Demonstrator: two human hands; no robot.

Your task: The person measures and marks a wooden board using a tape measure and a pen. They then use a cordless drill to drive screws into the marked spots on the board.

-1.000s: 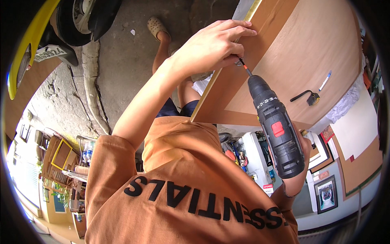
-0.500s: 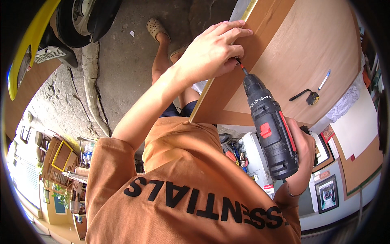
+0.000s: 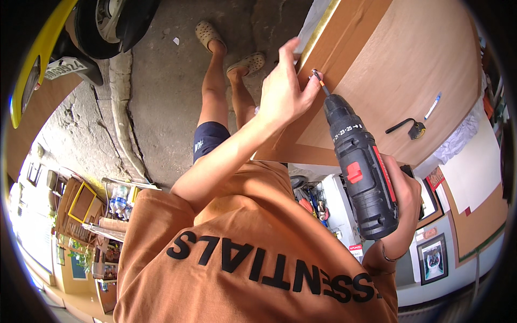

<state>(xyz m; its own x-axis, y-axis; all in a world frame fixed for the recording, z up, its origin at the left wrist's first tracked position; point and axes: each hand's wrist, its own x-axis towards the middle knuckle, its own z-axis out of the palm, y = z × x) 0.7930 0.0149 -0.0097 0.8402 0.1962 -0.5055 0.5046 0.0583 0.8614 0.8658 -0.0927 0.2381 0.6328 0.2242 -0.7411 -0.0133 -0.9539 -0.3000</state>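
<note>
My right hand (image 3: 403, 185) is closed round the handle of a black and red cordless drill (image 3: 361, 177). The drill's bit (image 3: 325, 88) reaches a small silvery metal piece (image 3: 315, 72) on the brown border of a large wooden frame (image 3: 350, 46). Whether that piece is a screw or a hanger is too small to tell. My left hand (image 3: 283, 94) grips the frame's gold-edged side, thumb on the border beside the bit, index finger raised along the outer edge. Its other fingers are mostly hidden.
On the frame's plywood back (image 3: 414, 64) lie a tape measure (image 3: 416, 130) and a blue-white pen (image 3: 432, 106). Crumpled white wrapping (image 3: 458, 137) sits along its right edge. A yellow and black motorbike (image 3: 81, 32) stands at the upper left on the concrete floor (image 3: 161, 75).
My left hand has drawn back and its index finger has lifted, uncovering the small metal piece and bit tip. The drill stays close to the same spot.
</note>
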